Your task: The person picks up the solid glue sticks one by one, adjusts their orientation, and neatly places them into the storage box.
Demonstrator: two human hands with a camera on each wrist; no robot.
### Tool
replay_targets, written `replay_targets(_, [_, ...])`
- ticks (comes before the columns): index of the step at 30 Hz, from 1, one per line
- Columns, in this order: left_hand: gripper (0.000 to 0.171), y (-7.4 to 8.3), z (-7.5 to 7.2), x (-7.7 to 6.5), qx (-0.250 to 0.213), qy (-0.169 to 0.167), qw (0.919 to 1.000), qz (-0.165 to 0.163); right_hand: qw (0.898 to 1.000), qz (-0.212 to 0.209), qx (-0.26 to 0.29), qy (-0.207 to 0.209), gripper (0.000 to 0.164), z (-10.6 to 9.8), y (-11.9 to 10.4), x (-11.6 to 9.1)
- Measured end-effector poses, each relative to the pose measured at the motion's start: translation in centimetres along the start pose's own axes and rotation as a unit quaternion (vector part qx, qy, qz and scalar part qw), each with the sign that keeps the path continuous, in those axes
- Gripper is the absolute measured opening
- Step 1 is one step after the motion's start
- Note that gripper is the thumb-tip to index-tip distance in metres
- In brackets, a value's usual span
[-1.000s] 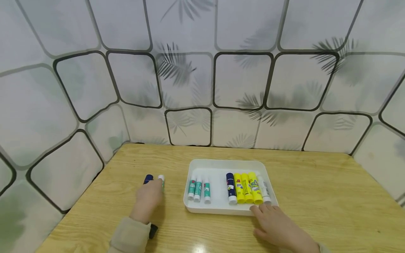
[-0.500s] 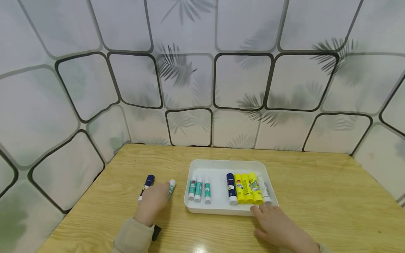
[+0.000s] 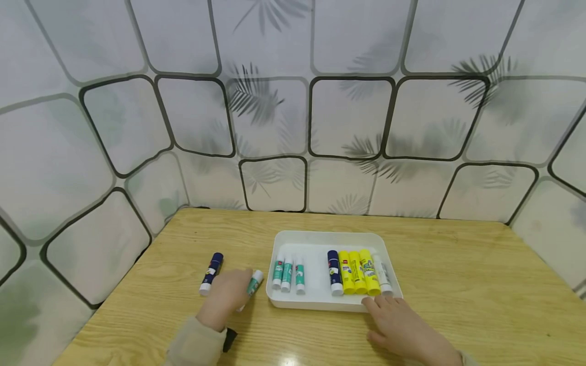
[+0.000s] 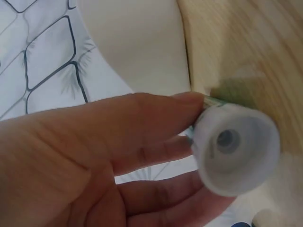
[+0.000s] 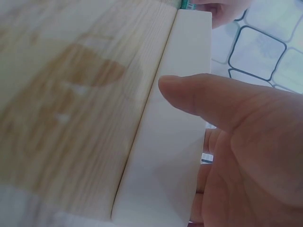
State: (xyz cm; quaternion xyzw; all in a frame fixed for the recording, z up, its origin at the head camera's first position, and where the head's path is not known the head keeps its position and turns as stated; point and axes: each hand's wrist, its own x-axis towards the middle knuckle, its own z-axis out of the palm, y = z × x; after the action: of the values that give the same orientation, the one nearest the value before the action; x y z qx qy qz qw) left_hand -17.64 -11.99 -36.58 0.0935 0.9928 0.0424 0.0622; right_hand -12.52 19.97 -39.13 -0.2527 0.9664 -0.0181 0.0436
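Observation:
My left hand (image 3: pixel 227 295) pinches a green-and-white glue stick (image 3: pixel 255 282) just left of the white tray (image 3: pixel 316 305). In the left wrist view, the thumb lies on one side of the stick and fingers on the other, with its hollow white base (image 4: pixel 239 150) facing the camera. My right hand (image 3: pixel 397 325) grips the tray's front wall near its right corner. The right wrist view has the thumb against the outer wall (image 5: pixel 163 137) and the fingers over the rim. A navy glue stick (image 3: pixel 212 273) with a white base lies on the table beside the left hand.
Inside the tray, three green glue sticks (image 3: pixel 287 274) lie at the left. A navy stick (image 3: pixel 334 273), three yellow ones (image 3: pixel 357 273) and a white one (image 3: pixel 382 273) lie side by side at the right. A patterned wall covering (image 3: pixel 352 117) stands behind the wooden table (image 3: pixel 458 274).
My left hand has moved right and slightly nearer with the green glue stick, which is now tilted and close to the tray. The navy stick has come into full view. My right hand stays put.

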Motion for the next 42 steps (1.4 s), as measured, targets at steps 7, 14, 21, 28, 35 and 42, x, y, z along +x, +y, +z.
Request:
replay_targets(7, [0.013,0.4,1.2,0.9,0.005,0.040,0.9989,0.026,1.000,0.002,-0.004,-0.001,0.044,-0.1,0.0,0.0])
replay_targets(14, [0.013,1.5,1.2,1.8,0.000,0.025,0.9997,0.007,1.000,0.004,0.000,-0.006,0.046,0.0,-0.1,0.2])
replay_targets(21, [0.015,1.3,0.7,1.7,0.006,0.047,0.9986,-0.022,1.000,0.011,0.009,-0.008,0.046,0.1,-0.1,0.3])
replay_targets(28, [0.035,3.0,-1.6,0.1,-0.003,0.080,0.9968,0.004,1.000,0.015,0.015,-0.010,0.046,0.0,0.0,0.2])
replay_targets(35, [0.044,5.0,-3.0,0.0,-0.015,0.080,0.9967,0.001,1.000,0.017,0.003,-0.005,0.045,-0.2,0.1,0.1])
replay_targets(42, [0.033,6.5,-3.0,0.5,-0.019,0.075,0.9969,0.018,1.000,0.019,0.011,-0.019,0.046,0.0,0.0,0.1])
